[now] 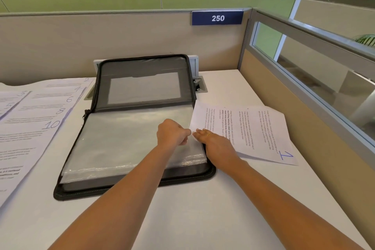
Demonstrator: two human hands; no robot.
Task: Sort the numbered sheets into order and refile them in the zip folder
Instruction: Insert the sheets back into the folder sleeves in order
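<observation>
A black zip folder [140, 183] lies open on the white desk, its lid propped against the partition. A stack of clear plastic sleeves [121, 140] fills its lower half. My left hand [172, 133] pinches the right edge of the top sleeve. My right hand [215, 144] lies with straight fingers on the sheet marked 1 [261, 128], at the sleeve's edge. That sheet rests sideways on the desk to the right of the folder. Fanned on the left lie sheets marked 2, 4, 6, 8, 10 [40, 119] and sheets marked 3 and 5 [10, 101].
A beige cubicle partition [121, 42] runs behind the folder, with a blue "250" sign [217, 18]. A glass-topped side partition [304, 79] bounds the desk on the right. A grey cable port [199, 85] sits behind the folder's right corner. Bare white desk [203, 209] lies in front.
</observation>
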